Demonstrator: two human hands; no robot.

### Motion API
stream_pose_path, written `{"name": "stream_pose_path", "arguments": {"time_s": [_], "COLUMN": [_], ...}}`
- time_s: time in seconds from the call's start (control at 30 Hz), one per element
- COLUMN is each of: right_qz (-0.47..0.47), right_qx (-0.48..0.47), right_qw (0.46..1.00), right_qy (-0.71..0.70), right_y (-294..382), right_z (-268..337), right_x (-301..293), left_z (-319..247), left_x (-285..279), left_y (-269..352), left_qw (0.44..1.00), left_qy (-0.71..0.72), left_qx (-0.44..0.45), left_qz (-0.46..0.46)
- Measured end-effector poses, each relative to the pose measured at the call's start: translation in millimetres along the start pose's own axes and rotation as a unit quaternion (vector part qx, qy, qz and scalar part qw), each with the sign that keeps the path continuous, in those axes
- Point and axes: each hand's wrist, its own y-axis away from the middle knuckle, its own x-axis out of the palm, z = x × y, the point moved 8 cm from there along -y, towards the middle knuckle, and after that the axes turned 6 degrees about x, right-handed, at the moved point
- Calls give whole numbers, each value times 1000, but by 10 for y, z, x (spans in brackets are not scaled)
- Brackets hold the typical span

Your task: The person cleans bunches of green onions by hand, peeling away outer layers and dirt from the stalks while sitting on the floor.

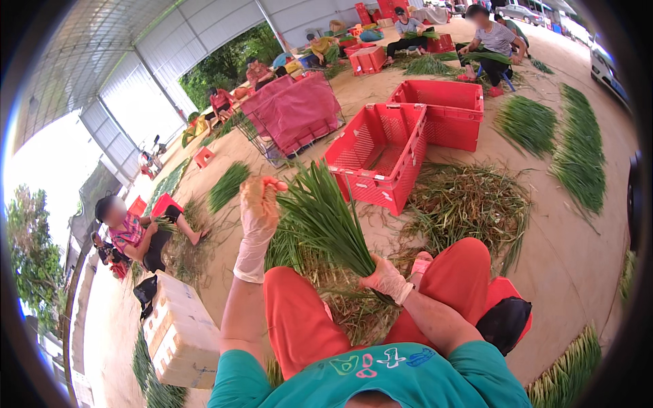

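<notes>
My right hand, in a thin translucent glove, is closed round the lower end of a bunch of long flat green leaves, which look like garlic chives. The bunch slants up and left, its tips fanned out. Raised beside those tips is my left hand, gloved too, with its fingers bent; no stalk shows in it, though the inside of the fingers is hidden. Below the held bunch, more green leaves lie on the ground in front of my knees. Loose brownish trimmings are scattered between my feet.
Two red plastic crates stand ahead, beside a heap of withered leaves. A white foam box is at my left. Sorted rows of greens lie at right. Several seated people handle greens farther off.
</notes>
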Motion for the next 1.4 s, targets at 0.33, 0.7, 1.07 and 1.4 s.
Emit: {"name": "stream_pose_path", "arguments": {"time_s": [0.33, 0.7, 1.07, 1.4], "right_qz": [-110, 26, 54, -110], "right_qx": [64, 102, 65, -36], "right_qw": [909, 710, 695, 731], "right_qy": [-397, -697, -714, -672], "right_y": [-234, -176, -67, -175], "right_z": [-65, -61, 338, 60], "right_x": [-596, -513, -615, -1241], "left_z": [-15, -805, -882, -434], "left_x": [524, 1431, 1482, 901], "left_y": [1674, 1995, 1816, 2489], "left_qw": [900, 863, 770, 739], "left_qy": [268, 261, 461, 334], "left_qx": [-318, -250, -321, -528], "left_qz": [131, 353, 303, 251]}}
